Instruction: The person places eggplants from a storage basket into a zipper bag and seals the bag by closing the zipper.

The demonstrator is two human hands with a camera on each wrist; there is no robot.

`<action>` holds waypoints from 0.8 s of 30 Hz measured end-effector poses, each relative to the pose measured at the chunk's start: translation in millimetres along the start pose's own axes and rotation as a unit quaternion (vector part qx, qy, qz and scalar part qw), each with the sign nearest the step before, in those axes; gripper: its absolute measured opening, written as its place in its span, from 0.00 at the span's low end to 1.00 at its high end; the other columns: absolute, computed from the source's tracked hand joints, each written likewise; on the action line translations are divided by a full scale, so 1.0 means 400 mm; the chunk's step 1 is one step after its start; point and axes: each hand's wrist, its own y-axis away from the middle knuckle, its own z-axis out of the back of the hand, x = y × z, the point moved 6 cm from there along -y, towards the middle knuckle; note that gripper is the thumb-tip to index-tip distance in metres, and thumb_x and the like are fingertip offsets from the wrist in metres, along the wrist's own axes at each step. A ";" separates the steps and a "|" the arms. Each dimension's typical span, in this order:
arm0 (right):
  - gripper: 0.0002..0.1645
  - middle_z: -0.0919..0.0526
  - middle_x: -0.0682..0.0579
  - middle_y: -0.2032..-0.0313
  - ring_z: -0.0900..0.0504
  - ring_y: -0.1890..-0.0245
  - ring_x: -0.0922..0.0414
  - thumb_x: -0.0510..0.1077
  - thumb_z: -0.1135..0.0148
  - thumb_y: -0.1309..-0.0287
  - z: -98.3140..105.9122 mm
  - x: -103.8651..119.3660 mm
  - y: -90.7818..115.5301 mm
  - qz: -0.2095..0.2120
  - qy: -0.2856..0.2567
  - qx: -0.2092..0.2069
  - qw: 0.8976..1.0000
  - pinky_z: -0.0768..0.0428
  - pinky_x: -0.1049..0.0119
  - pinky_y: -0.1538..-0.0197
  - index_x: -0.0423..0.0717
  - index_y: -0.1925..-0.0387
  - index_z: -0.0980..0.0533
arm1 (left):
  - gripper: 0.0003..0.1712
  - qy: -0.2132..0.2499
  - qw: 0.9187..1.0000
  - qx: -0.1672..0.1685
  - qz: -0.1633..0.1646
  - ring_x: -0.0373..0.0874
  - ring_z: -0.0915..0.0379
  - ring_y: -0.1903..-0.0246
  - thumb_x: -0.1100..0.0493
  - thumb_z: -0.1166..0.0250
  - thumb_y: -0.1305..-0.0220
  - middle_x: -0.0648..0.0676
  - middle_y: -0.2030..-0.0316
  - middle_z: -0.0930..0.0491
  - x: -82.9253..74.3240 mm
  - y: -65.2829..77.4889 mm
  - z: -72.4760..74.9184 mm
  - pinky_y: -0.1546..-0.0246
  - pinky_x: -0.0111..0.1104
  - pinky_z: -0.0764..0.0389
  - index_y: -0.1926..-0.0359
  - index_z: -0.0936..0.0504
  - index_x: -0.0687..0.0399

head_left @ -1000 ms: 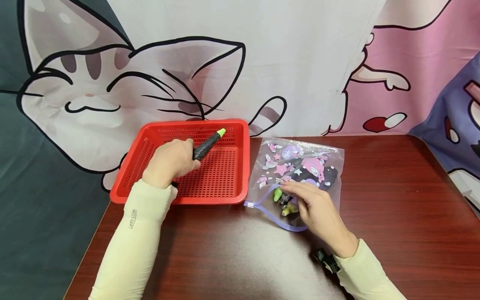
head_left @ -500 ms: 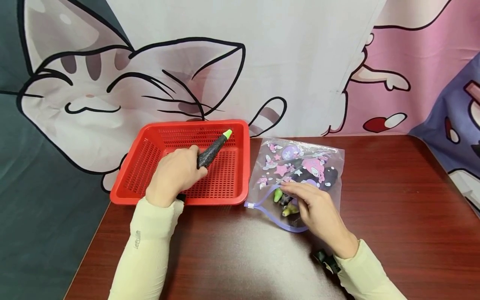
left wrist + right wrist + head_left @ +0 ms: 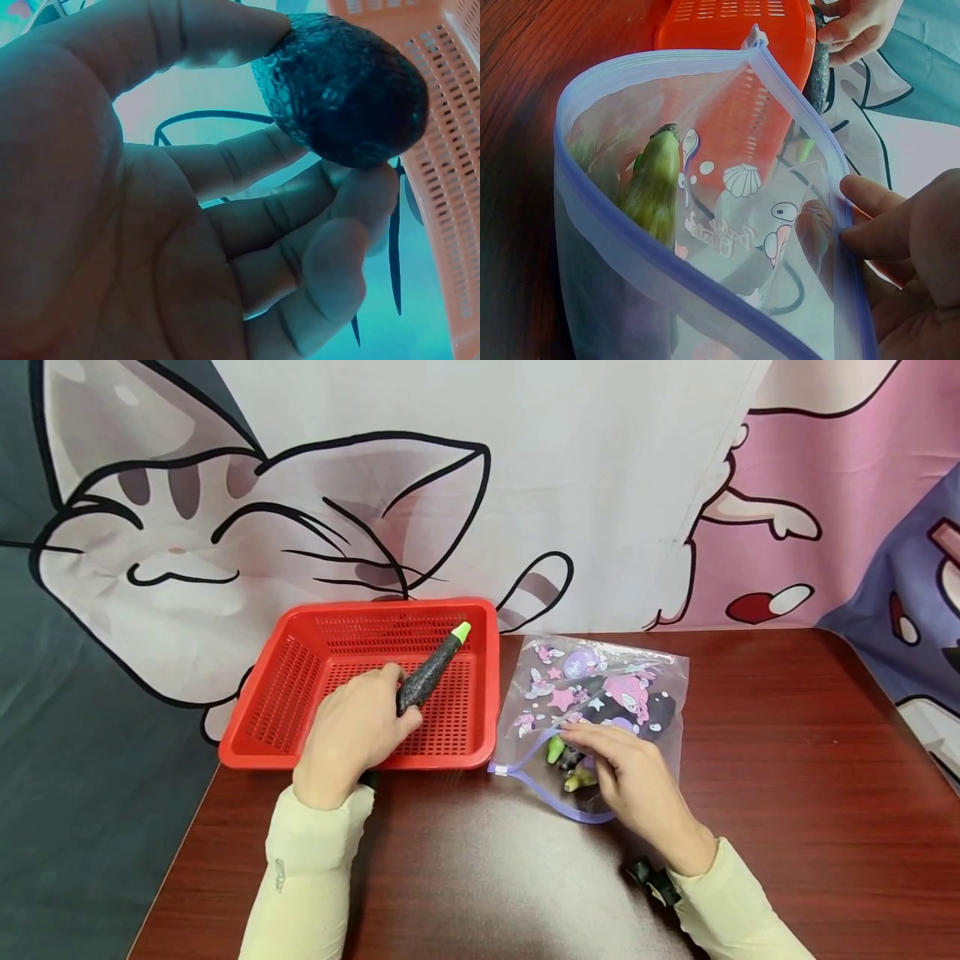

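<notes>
My left hand (image 3: 352, 727) grips a long, dark, speckled zucchini-like vegetable (image 3: 433, 672) by one end, its light green tip pointing up and right. It is held over the red plastic basket (image 3: 491, 693). In the left wrist view, thumb and fingers pinch the thick dark end (image 3: 349, 90). My right hand (image 3: 633, 777) pinches the purple-edged mouth of a clear printed zip bag (image 3: 547, 702) and keeps it open. Inside the bag an eggplant's green stem end (image 3: 654, 184) shows, beside a light green tip (image 3: 556, 748). The rest of the contents is partly hidden by the print.
The basket's perforated floor (image 3: 450, 727) shows beneath the left hand. A white zip slider (image 3: 501, 769) sits at the bag's left corner. Behind the brown wooden table (image 3: 810, 760) hangs a cartoon-printed cloth (image 3: 615, 485).
My left hand has moved right and nearer to me over the basket, carrying the zucchini-like vegetable with it. The right hand and the bag have stayed in place.
</notes>
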 end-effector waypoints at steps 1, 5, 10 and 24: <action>0.29 0.14 0.51 0.50 0.15 0.51 0.53 0.17 0.43 0.51 0.000 0.000 0.000 0.000 0.000 0.000 1.000 0.27 0.76 0.44 0.42 0.52 0.16 | 0.13 0.005 1.000 -0.004 -0.002 0.50 0.30 0.76 0.53 0.36 0.42 0.53 0.75 0.26 -0.003 0.003 -0.001 0.77 0.41 0.31 0.60 0.26 0.55; 0.29 0.14 0.50 0.50 0.15 0.51 0.53 0.17 0.43 0.51 0.000 0.001 0.001 0.002 -0.001 0.001 1.000 0.26 0.75 0.45 0.42 0.52 0.16 | 0.16 0.022 1.000 -0.014 -0.009 0.49 0.31 0.77 0.54 0.36 0.42 0.52 0.74 0.26 -0.017 0.017 -0.008 0.77 0.39 0.31 0.55 0.25 0.55; 0.29 0.14 0.50 0.50 0.15 0.52 0.53 0.17 0.43 0.52 0.000 0.000 0.000 0.004 -0.001 0.000 1.000 0.26 0.74 0.45 0.42 0.52 0.16 | 0.20 0.038 0.999 -0.016 -0.014 0.47 0.31 0.76 0.54 0.35 0.41 0.52 0.72 0.26 -0.040 0.043 -0.022 0.77 0.37 0.32 0.50 0.24 0.57; 0.29 0.14 0.50 0.50 0.15 0.52 0.52 0.17 0.43 0.52 0.001 0.001 0.000 0.004 -0.001 0.000 1.000 0.26 0.74 0.45 0.42 0.52 0.16 | 0.22 0.078 0.995 -0.027 -0.065 0.42 0.33 0.77 0.53 0.32 0.44 0.47 0.72 0.27 -0.099 0.105 -0.039 0.77 0.35 0.31 0.49 0.21 0.54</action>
